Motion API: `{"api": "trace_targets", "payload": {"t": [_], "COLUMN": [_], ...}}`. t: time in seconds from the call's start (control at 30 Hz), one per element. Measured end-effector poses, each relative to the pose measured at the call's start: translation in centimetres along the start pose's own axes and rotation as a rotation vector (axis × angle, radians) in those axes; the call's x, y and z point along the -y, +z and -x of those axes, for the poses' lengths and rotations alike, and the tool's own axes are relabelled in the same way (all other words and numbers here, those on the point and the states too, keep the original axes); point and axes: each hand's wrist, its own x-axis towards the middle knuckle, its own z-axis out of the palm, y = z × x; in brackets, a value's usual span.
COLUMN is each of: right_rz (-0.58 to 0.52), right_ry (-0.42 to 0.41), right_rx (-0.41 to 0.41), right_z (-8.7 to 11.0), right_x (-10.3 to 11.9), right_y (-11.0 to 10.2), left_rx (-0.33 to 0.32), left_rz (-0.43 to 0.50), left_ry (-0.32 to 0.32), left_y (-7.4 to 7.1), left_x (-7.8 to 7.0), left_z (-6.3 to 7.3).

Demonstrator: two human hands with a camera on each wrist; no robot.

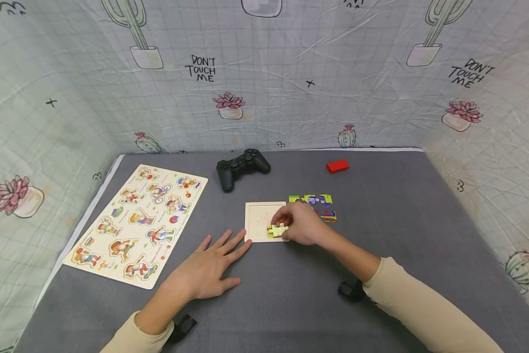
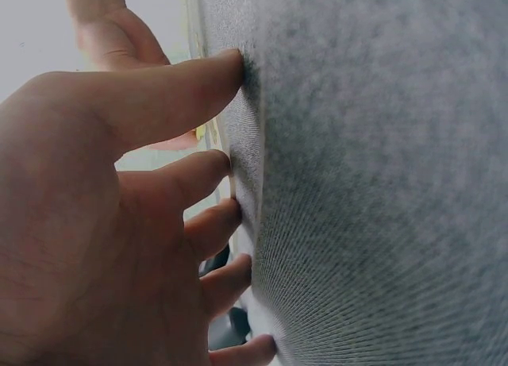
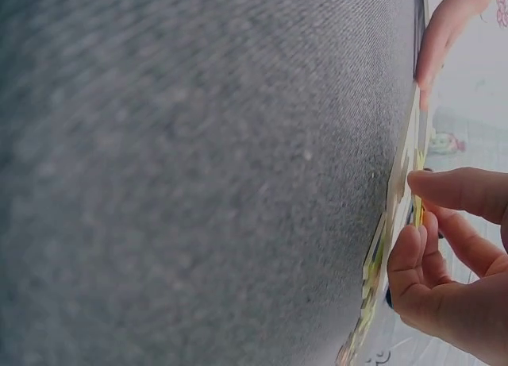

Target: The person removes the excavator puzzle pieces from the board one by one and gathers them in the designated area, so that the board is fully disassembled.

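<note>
A shallow square wooden puzzle tray lies at mid-table. Over its lower right part my right hand pinches a yellow jigsaw piece between thumb and fingers; the right wrist view shows the thin yellow edge of the piece in that grip. My left hand lies palm down with fingers spread on the cloth, its index fingertip at the tray's left edge. More colourful jigsaw pieces lie just right of the tray, partly hidden behind my right hand.
A large wooden board with cartoon figures covers the table's left side. Behind the tray sits a black game controller. A red block is at the back right. Grey cloth covers the table, with printed fabric walls around it.
</note>
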Motion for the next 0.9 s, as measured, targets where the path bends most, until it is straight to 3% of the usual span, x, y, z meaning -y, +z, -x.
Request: {"api": "trace_targets", "payload": {"t": [0.9], "right_rz": [-0.022], "right_ry": [0.030], "right_rx": [-0.036], "right_z": [1.9], "right_x": [-2.3], "right_y": [-1.9], "left_rx": [0.006], "left_rz": [0.008], "left_ry": [-0.006], "left_y": [0.0], "left_x": [-0.1], "left_z": [0.0]}}
